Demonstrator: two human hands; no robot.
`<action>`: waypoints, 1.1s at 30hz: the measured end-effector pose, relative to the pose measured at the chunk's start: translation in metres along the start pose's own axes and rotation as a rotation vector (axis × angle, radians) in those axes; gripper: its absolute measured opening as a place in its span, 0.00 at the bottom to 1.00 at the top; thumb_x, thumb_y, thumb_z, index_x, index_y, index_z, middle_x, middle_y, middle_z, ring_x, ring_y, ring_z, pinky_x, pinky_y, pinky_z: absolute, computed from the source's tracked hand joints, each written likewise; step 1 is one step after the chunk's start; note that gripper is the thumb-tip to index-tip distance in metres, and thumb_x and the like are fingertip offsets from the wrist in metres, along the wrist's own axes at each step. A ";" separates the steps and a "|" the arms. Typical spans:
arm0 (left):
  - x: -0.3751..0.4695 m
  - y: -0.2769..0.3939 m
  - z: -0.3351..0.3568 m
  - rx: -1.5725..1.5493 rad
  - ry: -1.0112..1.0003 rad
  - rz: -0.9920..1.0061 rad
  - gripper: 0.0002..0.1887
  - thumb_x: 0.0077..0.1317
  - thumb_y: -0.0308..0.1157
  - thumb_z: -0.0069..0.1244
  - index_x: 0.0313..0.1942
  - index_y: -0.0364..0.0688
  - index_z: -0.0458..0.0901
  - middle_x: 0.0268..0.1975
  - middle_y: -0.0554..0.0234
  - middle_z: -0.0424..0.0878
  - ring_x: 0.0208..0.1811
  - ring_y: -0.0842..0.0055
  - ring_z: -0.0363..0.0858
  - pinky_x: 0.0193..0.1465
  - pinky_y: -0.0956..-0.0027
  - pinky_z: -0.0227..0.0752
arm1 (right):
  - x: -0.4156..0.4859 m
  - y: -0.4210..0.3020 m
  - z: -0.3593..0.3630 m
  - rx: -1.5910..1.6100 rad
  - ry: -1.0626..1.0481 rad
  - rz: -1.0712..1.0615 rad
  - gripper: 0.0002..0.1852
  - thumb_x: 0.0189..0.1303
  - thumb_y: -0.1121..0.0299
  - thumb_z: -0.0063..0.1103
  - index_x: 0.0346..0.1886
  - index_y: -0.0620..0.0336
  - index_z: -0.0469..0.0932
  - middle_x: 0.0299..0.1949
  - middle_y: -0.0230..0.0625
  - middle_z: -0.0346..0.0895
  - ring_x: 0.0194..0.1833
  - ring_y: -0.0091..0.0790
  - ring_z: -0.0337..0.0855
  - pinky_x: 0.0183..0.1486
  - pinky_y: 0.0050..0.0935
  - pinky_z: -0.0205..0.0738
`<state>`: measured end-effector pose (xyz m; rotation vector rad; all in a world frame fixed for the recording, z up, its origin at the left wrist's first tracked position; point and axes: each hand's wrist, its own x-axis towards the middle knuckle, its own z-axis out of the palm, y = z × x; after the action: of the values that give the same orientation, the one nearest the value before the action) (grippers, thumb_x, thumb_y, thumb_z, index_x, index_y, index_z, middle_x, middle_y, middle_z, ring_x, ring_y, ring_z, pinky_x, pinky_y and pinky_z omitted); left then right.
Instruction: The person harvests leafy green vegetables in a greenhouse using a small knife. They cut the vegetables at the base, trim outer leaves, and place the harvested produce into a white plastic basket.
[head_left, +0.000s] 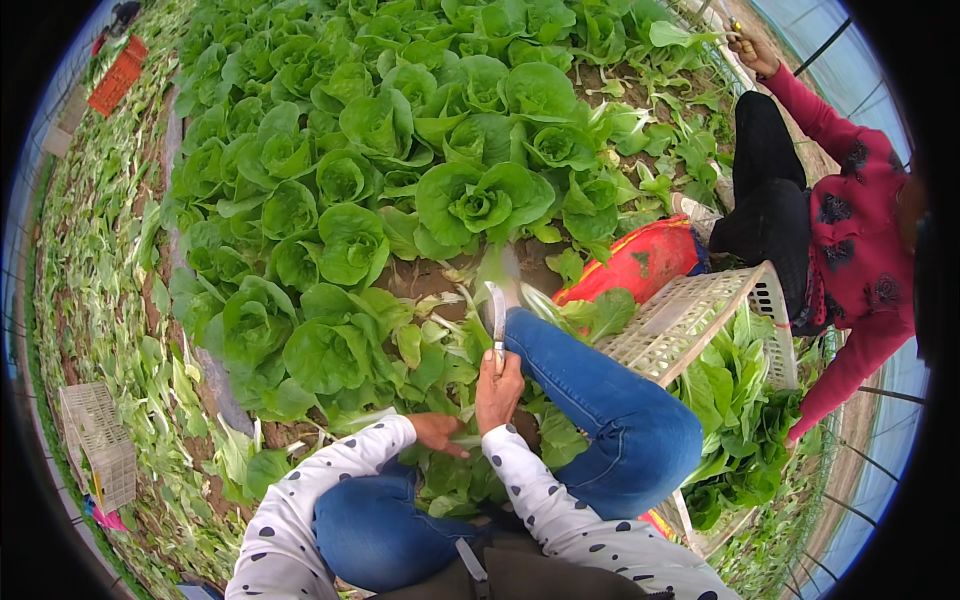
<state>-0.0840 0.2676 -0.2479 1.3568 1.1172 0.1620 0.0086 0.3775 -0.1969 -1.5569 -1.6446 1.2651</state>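
My right hand (499, 390) is closed round the handle of a knife with a curved blade (496, 309), its tip pointing away from me. My left hand (441, 433) is low among leaves between my knees, fingers reaching towards the right wrist; whether it grips a leaf cannot be told. Cut leaves and pale stalks (448, 330) lie on the soil beyond the knife. A large leafy green head (484, 201) stands rooted past my foot, at the edge of a dense bed of similar plants (349, 247).
A cream plastic crate (671, 322) holding leafy heads (724, 382) stands to my right, by a red sack (645, 255). A co-worker (847, 217) sits beyond it, holding a small tool. Another crate (112, 442) and an orange one (118, 75) stand at left.
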 end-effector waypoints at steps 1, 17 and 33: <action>-0.008 0.006 -0.012 -0.045 0.076 0.033 0.42 0.60 0.56 0.58 0.60 0.23 0.69 0.55 0.32 0.78 0.56 0.47 0.78 0.62 0.54 0.69 | 0.004 -0.007 0.000 -0.040 0.035 -0.051 0.15 0.65 0.62 0.60 0.39 0.67 0.73 0.25 0.49 0.76 0.27 0.48 0.77 0.33 0.44 0.68; -0.128 -0.055 -0.035 0.351 1.233 -0.683 0.63 0.39 0.29 0.73 0.72 0.29 0.46 0.77 0.39 0.41 0.77 0.48 0.45 0.76 0.56 0.48 | 0.008 0.013 0.048 -0.406 -0.314 -0.195 0.18 0.64 0.55 0.60 0.30 0.63 0.71 0.23 0.55 0.77 0.29 0.61 0.79 0.32 0.54 0.69; 0.009 -0.049 -0.125 0.767 0.818 -0.804 0.31 0.58 0.32 0.58 0.60 0.25 0.70 0.49 0.43 0.81 0.54 0.57 0.77 0.56 0.60 0.68 | 0.034 0.014 0.047 -0.288 -0.131 -0.189 0.17 0.65 0.60 0.61 0.28 0.65 0.72 0.20 0.52 0.74 0.23 0.57 0.76 0.28 0.49 0.65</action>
<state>-0.1918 0.3456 -0.2698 1.3852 2.5166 -0.3794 -0.0325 0.3963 -0.2357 -1.4599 -2.0802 1.0872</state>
